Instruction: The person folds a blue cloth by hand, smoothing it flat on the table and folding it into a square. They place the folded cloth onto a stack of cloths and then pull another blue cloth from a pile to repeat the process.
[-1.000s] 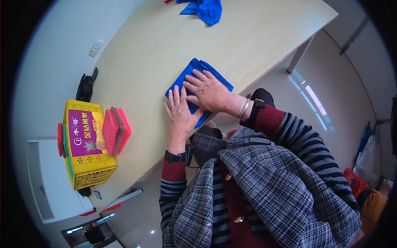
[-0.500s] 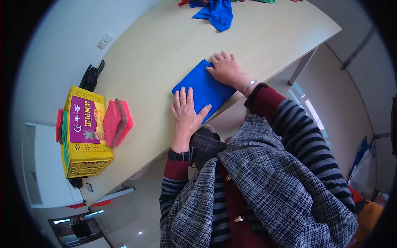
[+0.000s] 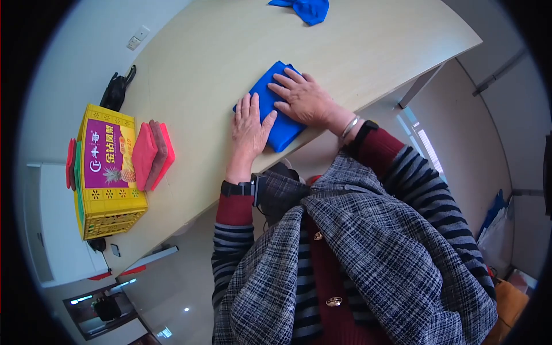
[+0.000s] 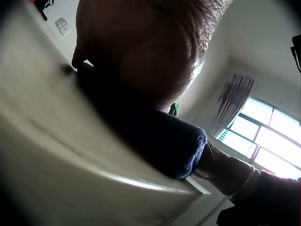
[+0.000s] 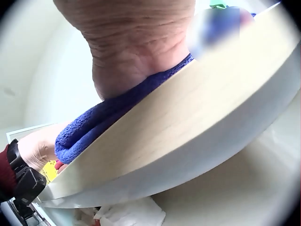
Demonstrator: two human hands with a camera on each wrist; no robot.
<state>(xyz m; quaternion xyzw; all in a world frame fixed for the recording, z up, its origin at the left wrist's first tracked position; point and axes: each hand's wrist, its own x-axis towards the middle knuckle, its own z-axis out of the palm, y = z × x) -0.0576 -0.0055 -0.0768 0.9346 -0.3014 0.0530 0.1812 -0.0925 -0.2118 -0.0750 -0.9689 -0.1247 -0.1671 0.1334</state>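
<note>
A blue towel [image 3: 283, 135], folded into a narrow, thick bundle, lies near the table's front edge. My left hand [image 3: 248, 132] rests along its left side with straight fingers, the thumb lying over the cloth. From the right, my right hand [image 3: 305, 102] presses flat on top, fingers spread. In the right wrist view the towel [image 5: 84, 129] shows a rounded, fluffy fold on the tabletop beneath the palm. The left wrist view has the towel [image 4: 174, 143] dark against the light, under the left hand [image 4: 141, 52].
Left on the table [image 3: 207, 75] stands a yellow crate [image 3: 112, 221] with folded pink and brown cloths [image 3: 150, 155] against its side. Behind it is a black object [image 3: 117, 91]. A loose blue cloth [image 3: 310, 10] lies at the far edge. A phone [image 3: 115, 250] sits near the left corner.
Half a second ago the towel lay wider, with my right hand at its far right edge. Now the towel is narrower, and my right hand has come left onto it.
</note>
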